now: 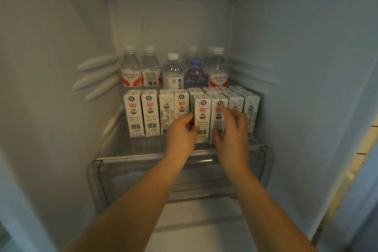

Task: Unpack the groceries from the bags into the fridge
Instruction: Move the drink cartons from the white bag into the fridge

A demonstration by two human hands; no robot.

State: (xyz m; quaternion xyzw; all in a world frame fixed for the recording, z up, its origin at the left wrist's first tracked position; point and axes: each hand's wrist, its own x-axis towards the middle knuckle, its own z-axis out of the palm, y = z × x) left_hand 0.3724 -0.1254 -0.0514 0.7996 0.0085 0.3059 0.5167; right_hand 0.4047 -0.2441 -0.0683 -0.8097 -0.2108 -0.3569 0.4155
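Several white milk cartons (150,112) stand in a row on the glass fridge shelf (131,149), with more cartons behind them on the right. Several water bottles (132,67) stand at the back of the shelf. My left hand (181,136) pinches the left side of one front carton (203,117) between thumb and fingers. My right hand (232,129) rests on the neighbouring carton (218,113), forefinger pointing up across its face and thumb at its lower edge.
The white fridge walls (61,88) close in on both sides, with shelf rails (98,75) on the left. A clear plastic drawer (114,178) sits under the shelf. The fridge door edge (360,159) is at the right.
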